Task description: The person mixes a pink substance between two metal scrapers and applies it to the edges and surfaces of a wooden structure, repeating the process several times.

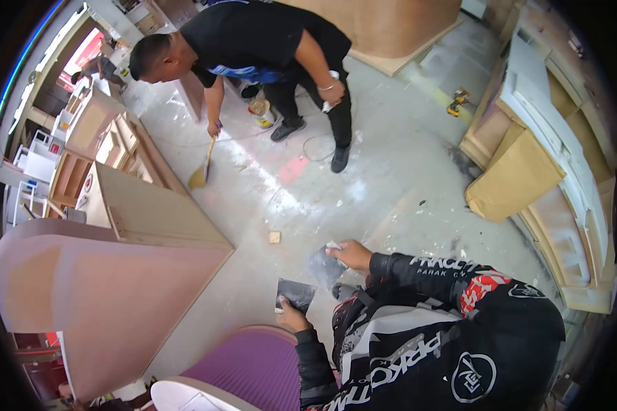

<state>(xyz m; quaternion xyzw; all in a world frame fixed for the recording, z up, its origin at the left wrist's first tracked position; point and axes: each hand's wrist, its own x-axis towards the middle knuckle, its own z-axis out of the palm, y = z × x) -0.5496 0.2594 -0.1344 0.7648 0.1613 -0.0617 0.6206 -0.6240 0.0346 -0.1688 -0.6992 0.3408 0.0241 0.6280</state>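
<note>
My left hand (293,318) grips a dark, flat putty scraper (297,292), with the thumb pressed on its face. Just above and to the right, my right hand (353,255) is closed on the edge of a grey, flat putty scraper (325,268) smeared with pale residue. The two blades lie close together in this view, over the dusty floor. Both my forearms are in dark sleeves. A purple ribbed curved piece (253,363) stands below my left hand, and a small wood block (275,237) lies on the floor beyond the scrapers.
Ahead, a person (274,48) bends over with a wooden-handled brush (209,161) near a bucket (260,113). A pinkish curved panel (130,288) fills the left. To the right are a yellow drill (457,101), brown paper (514,178) and a wooden cabinet frame (583,240).
</note>
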